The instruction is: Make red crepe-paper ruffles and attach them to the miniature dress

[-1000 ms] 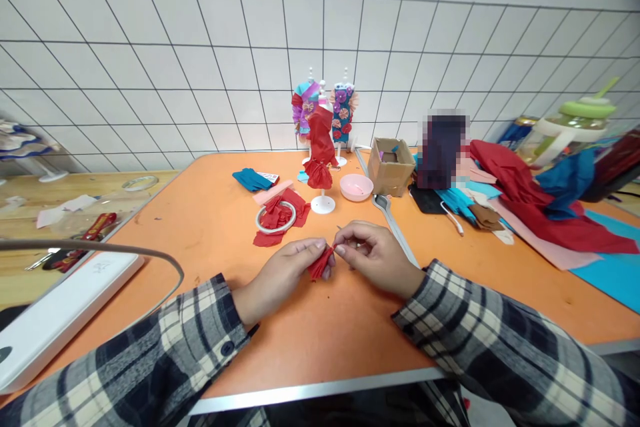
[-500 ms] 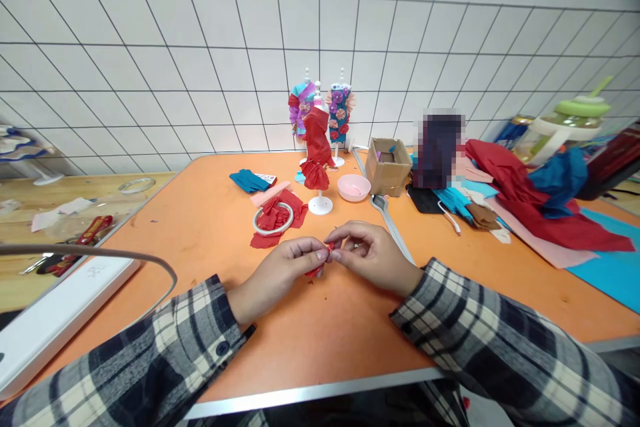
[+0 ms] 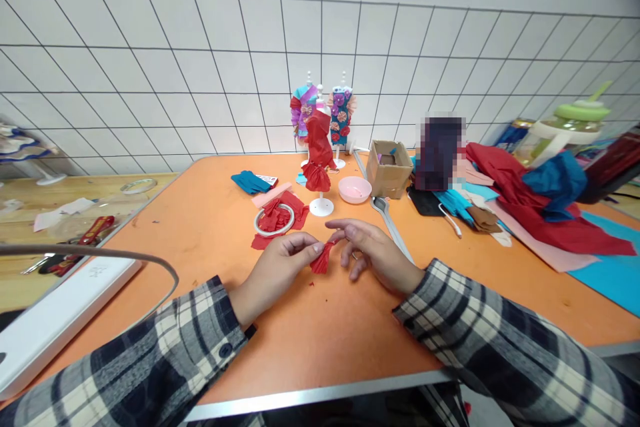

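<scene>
My left hand [image 3: 285, 270] pinches a small gathered piece of red crepe paper [image 3: 321, 259] between thumb and fingers, just above the orange table. The paper fans out below the pinch, in pleats. Beside it, my right hand [image 3: 376, 252] has its fingers apart, the fingertips close to the upper end of the paper; whether they touch it I cannot tell. Beyond my hands stands a small dress form [image 3: 319, 137] draped in red crepe paper, on a white round base. Left of it, a roll of tape [image 3: 274, 220] lies on red paper scraps [image 3: 300, 209].
Two more decorated dress forms [image 3: 341, 113] stand at the back. A pink bowl [image 3: 355, 190], a cardboard box [image 3: 389, 170] and grey scissors [image 3: 387, 217] sit right of centre. Coloured crepe paper [image 3: 540, 207] is heaped on the right; a white power bank-like block [image 3: 65, 320] lies left.
My right fingers have loosened from the red paper and spread. The pleated red piece now shows more fully, hanging from my left hand's pinch.
</scene>
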